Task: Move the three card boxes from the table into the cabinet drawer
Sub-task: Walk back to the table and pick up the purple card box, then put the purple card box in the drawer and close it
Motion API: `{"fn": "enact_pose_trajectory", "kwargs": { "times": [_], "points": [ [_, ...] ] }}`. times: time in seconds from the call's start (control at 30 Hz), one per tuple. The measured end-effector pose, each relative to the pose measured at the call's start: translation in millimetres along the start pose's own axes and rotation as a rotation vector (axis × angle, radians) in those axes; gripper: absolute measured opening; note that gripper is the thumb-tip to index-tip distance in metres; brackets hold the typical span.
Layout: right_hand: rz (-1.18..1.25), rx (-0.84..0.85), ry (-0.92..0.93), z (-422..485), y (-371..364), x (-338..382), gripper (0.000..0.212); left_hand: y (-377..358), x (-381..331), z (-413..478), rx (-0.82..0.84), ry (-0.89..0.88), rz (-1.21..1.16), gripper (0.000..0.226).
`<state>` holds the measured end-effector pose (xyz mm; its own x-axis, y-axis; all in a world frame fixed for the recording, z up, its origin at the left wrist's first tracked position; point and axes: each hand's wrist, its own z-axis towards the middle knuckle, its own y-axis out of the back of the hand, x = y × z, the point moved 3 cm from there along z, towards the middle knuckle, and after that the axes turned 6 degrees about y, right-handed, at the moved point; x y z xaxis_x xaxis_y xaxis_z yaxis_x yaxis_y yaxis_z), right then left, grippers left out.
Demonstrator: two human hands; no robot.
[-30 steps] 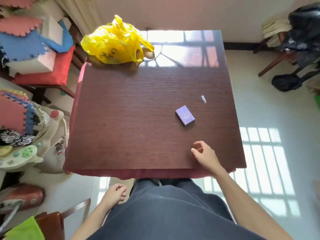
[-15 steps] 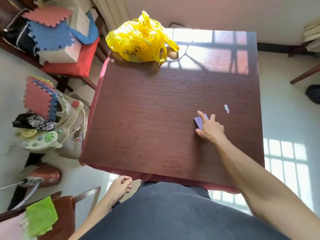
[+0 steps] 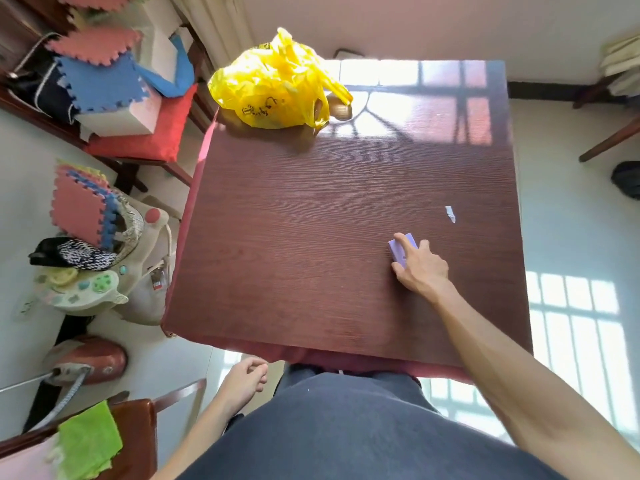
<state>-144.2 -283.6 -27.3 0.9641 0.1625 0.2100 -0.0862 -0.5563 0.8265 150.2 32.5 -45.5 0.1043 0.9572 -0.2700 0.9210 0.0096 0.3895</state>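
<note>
Purple card box [image 3: 398, 250] lies flat on the dark wood table [image 3: 311, 237], right-of-centre, nearer the right edge. Long axis runs diagonal: far end points up-left away from the person, near end goes down-right under the palm. Only the left half of the box shows.

Right hand [image 3: 420, 266] is over it, fingers curled around the box: index laid along the top, thumb against the near-left side. Grip closed on it, box not lifted as far as can be told.

Left hand [image 3: 244, 377] hangs below the table's near edge, fingers loosely curled, holding nothing.

Small white scrap [image 3: 450, 214] sits on the table just beyond and right of the box, not touching. Yellow plastic bag [image 3: 273, 88] at the far-left corner, well apart. Bare table between box and near edge.
</note>
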Motion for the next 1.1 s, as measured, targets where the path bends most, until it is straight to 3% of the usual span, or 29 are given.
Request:
{"fn": "enact_pose_trajectory", "kwargs": {
  "times": [0.17,0.27,0.37,0.57,0.83,0.97,1.1],
  "points": [
    [0.387,-0.034,-0.118,-74,-28,-23,0.065,3,0,14,0.069,-0.028,0.106,0.017],
    [0.765,-0.037,-0.214,-129,-54,-31,0.064,8,-5,23,0.108,-0.058,0.221,0.018],
    [1.159,-0.125,-0.348,-189,-87,-28,0.054,12,-10,32,0.164,-0.11,0.359,0.018],
    [1.621,-0.329,-0.686,-300,-167,-4,0.044,6,-14,45,0.268,-0.167,0.672,0.02],
    [1.853,-0.725,-0.997,-432,-262,33,0.04,-88,-36,36,0.386,-0.295,1.053,0.027],
    [1.901,-0.907,-1.137,-482,-306,48,0.042,-169,-51,-9,0.485,-0.439,1.242,0.025],
    [1.912,-0.985,-1.217,-517,-338,52,0.038,-244,-52,-64,0.546,-0.576,1.384,0.025]
  ]
}}
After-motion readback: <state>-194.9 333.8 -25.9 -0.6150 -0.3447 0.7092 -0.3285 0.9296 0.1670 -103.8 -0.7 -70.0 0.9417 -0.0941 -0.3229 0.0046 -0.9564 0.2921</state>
